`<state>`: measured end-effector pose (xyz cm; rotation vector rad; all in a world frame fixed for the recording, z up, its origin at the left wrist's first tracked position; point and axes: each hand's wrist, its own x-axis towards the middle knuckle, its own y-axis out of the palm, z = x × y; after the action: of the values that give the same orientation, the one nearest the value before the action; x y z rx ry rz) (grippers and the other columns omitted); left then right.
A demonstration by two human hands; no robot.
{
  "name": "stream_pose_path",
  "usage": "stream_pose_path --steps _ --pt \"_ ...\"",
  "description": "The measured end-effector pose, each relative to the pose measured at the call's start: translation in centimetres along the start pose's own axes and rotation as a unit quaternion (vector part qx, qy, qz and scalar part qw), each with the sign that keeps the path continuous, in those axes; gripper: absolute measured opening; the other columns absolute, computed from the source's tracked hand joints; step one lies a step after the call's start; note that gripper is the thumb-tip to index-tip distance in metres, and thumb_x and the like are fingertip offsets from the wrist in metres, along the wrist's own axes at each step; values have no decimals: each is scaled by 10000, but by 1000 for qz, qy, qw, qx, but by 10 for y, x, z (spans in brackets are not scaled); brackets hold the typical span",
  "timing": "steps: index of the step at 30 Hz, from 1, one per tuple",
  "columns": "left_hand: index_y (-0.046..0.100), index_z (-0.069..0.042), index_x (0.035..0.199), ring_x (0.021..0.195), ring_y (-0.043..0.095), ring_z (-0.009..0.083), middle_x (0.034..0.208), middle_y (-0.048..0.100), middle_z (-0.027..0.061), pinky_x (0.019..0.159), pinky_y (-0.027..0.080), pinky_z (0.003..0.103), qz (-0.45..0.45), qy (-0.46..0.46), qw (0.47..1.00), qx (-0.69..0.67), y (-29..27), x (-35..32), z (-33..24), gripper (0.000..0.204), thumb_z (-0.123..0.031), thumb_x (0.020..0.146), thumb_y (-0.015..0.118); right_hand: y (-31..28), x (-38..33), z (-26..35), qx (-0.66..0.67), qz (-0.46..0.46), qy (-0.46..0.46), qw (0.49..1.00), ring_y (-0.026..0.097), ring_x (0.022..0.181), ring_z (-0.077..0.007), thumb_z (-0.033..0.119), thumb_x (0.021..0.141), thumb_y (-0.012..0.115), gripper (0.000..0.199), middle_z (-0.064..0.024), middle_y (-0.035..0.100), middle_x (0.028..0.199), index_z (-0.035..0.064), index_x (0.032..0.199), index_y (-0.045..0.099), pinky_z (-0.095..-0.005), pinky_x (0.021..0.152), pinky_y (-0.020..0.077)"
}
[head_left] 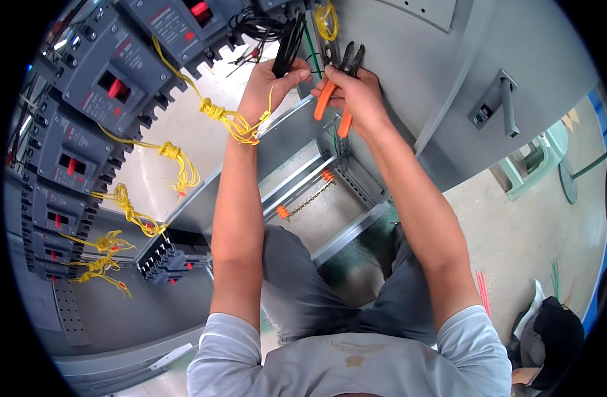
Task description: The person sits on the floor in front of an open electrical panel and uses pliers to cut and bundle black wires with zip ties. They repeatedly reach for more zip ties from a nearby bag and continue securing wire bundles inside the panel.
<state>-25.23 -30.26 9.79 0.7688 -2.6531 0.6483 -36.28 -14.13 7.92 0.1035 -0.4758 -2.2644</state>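
Note:
My left hand [267,86] is closed round a bundle of black wires [289,47] that rises above my fingers. My thumb and forefinger pinch together, with a short dark wire end beside them. Just to the right, my right hand [358,96] grips wire strippers [326,99] with orange handles. Their black jaws point upward and stand a little apart at the tips. A green wire [311,49] runs down between the two hands. A coil of yellow wire [214,111] hangs close against my left wrist, and its loose ends cross in front of it.
Grey circuit breakers [112,86] with red switches line the left, several trailing knotted yellow wires [174,155]. Below my hands is a metal frame [356,228] with orange insulators [283,212]. A grey cabinet door [462,86] with a handle and a pale green stool [531,159] stand right.

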Motion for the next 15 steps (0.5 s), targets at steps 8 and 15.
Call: stream_pose_path --steps 8,15 --pt "727 28 992 860 635 111 896 722 37 814 505 280 18 -7 998 59 0 2 -6 194 -141 896 741 -2 2 1 -33 11 0 999 738 891 -302 243 990 635 320 -156 700 948 -68 1057 610 -408 809 596" --pt "720 29 995 846 631 113 886 714 33 806 511 287 14 8 999 52 0 3 -5 208 -158 907 741 1 4 -2 -20 -3 9 1000 742 801 -248 234 976 638 260 -102 701 865 -26 964 640 -350 736 561"
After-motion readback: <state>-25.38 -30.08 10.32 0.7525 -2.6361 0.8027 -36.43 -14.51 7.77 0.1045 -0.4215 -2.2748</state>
